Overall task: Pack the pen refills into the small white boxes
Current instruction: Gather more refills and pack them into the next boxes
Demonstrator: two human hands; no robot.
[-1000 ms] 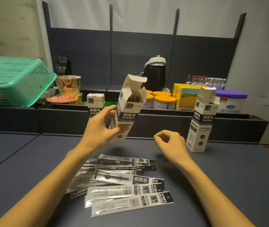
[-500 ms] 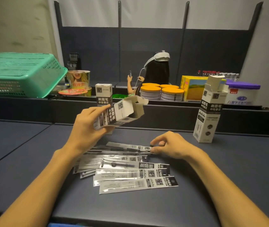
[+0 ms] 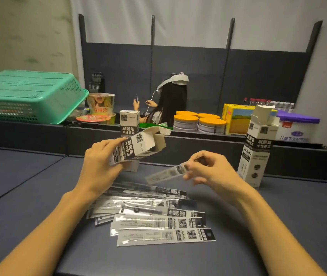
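Note:
My left hand (image 3: 99, 166) grips a small white box (image 3: 138, 148) tilted on its side, its open flap end pointing right. My right hand (image 3: 212, 172) pinches one packaged pen refill (image 3: 166, 174) lifted above the table, its free end pointing left, just below the box's mouth. Several more packaged refills (image 3: 158, 218) lie fanned out on the dark table in front of me. A second white box (image 3: 257, 148) stands upright with its top flap open at the right. A third white box (image 3: 129, 122) stands closed behind the one I hold.
A green plastic basket (image 3: 29, 96) lies upturned at the back left beside noodle cups (image 3: 100, 106). Orange-lidded tins (image 3: 198, 122), a yellow carton (image 3: 238, 118) and a purple-lidded tub (image 3: 296, 126) line the far ledge. A person with a headset (image 3: 170, 98) sits beyond.
My right hand has picked one refill off the pile and raised it toward the box's open end. The box in my left hand has tipped from upright to nearly horizontal.

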